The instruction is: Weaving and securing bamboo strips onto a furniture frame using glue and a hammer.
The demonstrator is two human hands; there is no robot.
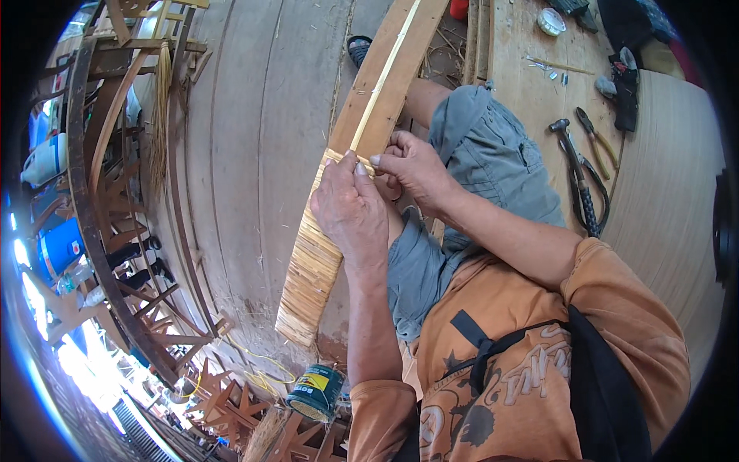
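Note:
A long flat wooden board (416, 46) slants across my lap from far to near. Pale flat strips, like cane or straw, wrap its near part in a tight band (312, 269). One long pale strip (382, 81) runs lengthwise along the bare wood and meets the wrapped part. At that edge my left hand (350, 204) is closed over the board, fingertips and thumb pressed on the last turns. My right hand (416, 169) pinches at the board's right edge beside it, with thumb and forefinger on the wrapping strip. The strip's end is hidden by the fingers.
On the wooden bench at right lie a hammer (576, 165), pliers (597, 142), small metal bits (553, 75) and a white tub (550, 21). A green can (316, 391) stands near the board's near end. Wooden frames (88, 154) and a blue container (61, 248) are at left.

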